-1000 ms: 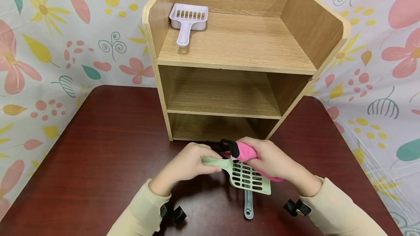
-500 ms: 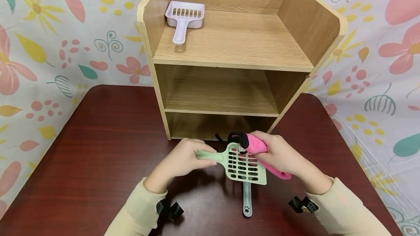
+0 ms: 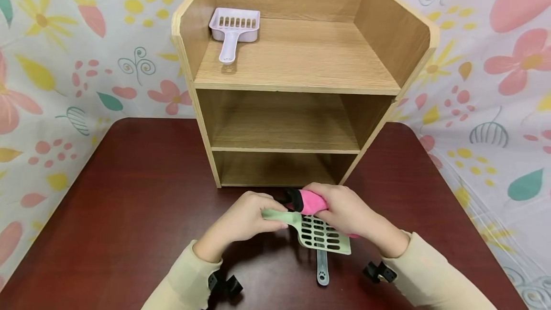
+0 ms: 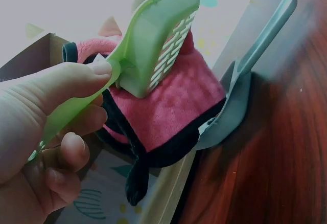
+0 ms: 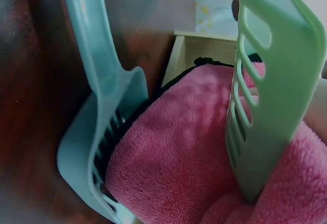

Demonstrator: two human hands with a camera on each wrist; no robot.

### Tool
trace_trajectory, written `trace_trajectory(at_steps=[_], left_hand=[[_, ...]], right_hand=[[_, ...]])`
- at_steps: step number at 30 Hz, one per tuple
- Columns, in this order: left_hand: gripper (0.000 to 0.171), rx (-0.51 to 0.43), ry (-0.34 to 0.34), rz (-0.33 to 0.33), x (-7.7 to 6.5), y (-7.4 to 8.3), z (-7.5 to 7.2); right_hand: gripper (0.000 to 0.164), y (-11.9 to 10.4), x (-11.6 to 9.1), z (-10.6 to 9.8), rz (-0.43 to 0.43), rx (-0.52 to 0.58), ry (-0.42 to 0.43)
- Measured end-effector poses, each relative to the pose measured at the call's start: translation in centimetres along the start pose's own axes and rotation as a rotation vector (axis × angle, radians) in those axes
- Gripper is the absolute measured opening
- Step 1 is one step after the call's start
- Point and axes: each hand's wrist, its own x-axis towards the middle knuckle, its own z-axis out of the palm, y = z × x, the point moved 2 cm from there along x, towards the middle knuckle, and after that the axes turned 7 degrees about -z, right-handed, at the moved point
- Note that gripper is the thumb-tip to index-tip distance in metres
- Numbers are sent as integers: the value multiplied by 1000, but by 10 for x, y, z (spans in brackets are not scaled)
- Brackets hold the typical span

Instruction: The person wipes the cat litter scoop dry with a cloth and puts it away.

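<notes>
My left hand [image 3: 247, 219] pinches the handle of a green slotted litter scoop [image 3: 325, 236], thumb on top and fingers below. In my right hand [image 3: 348, 209] is a pink plush cloth [image 3: 313, 202] with black edging and a black loop, bunched against the scoop's slotted head. The left wrist view shows the cloth [image 4: 173, 106] hanging behind and below the scoop [image 4: 148, 45]. Under them on the table lies a blue-grey litter scoop [image 3: 322, 269]; its handle shows in the head view, and its head [image 5: 82, 152] appears in the right wrist view, partly covered by the cloth.
A wooden shelf unit [image 3: 297, 87] stands at the back of the dark red table [image 3: 142, 204]. On its top level, at the left, a lilac scoop [image 3: 229, 47] sits in a matching tray [image 3: 254, 35]. Patterned fabric [image 3: 486, 109] hangs around the table.
The right hand and cloth shift right across the scoop, then back left. The green scoop stays in the left hand, moving slightly. The head view shifts a little.
</notes>
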Motion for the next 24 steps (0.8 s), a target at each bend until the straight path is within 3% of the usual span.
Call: trace_trajectory(at_steps=[8,16,21,24], left_hand=[[22,20,28,-1,-1,-1,-1],[22,5,87,-46,-5,-5,-12],[24,-47,87,-78,-7,-6,-21],[23,-73,102,-63,-5,-4,-25]], right_hand=[[39,-1,-5,-3,10,-23,58],[44,5,-11,-13,72,18,116],[49,6,-17,-21,65,70,220],[47,6,-21,-30,46,83,315]])
